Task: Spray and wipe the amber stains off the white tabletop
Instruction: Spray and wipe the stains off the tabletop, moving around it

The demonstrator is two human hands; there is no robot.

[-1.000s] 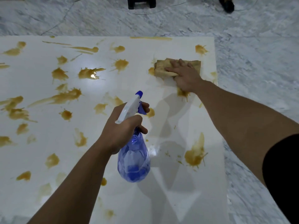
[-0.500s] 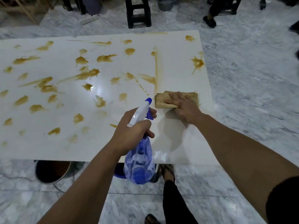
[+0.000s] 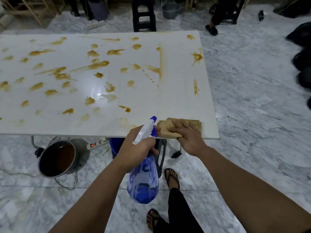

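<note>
1. Head view, lower centre: left hand (image 3: 134, 149) wrapped around the neck of the spray bottle (image 3: 143, 180), finger curled by the blue trigger. White head with blue nozzle tip points up toward the table; translucent blue body hangs below the table edge, some liquid pooled at the bottom.
2. Right hand (image 3: 188, 134) flat, fingers spread, pressing down on the cloth (image 3: 165, 127). Not gripping, just palm pressure.
3. Cloth is tan/amber-soaked, folded, sitting at the near edge of the white tabletop (image 3: 181, 101), near its lower right corner.
4. Amber stains (image 3: 94, 66) cover most of the tabletop to the left and centre: blots, splatters, long smears. One vertical streak (image 3: 160, 63) runs down upper centre-right. The strip straight above the cloth looks mostly clean, with a few marks by the right edge.
5. Under the table, lower left: metal pot (image 3: 57, 158) with dark liquid, power strip (image 3: 96, 143) with a red light.
6. Bottom centre: sandalled feet (image 3: 171, 178) on marble floor.
</note>
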